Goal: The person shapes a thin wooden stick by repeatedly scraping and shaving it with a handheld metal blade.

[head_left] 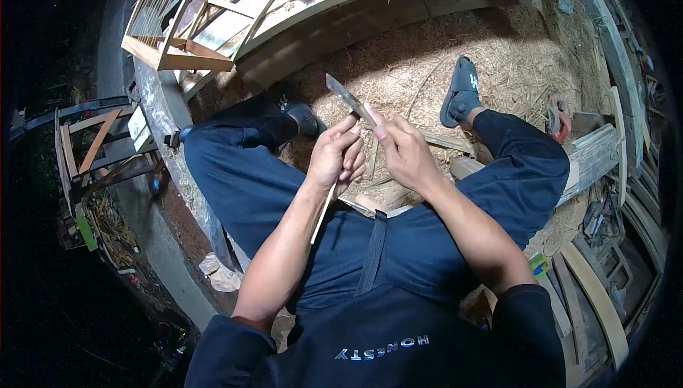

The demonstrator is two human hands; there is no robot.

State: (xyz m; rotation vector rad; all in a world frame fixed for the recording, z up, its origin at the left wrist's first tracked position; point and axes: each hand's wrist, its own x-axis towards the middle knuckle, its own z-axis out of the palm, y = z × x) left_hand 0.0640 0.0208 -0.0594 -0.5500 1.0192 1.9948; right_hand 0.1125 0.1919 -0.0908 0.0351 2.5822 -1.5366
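My right hand (407, 152) is closed around a knife, its thumb lying along it. The knife's blade (344, 95) points up and to the left, above my left hand. Pinched in my left hand (333, 155) is a thin wooden strip (323, 214), whose lower end hangs down past my wrist over my lap. The blade crosses near the fingertips of my left hand; whether it touches the strip cannot be made out. Both hands are close together between my knees.
A curved wooden frame (181, 56) with thin slats stands at the upper left. Shavings (398, 89) cover the ground around my slippered feet. A red-handled tool (560, 123) and several wooden boards (594, 295) lie at the right.
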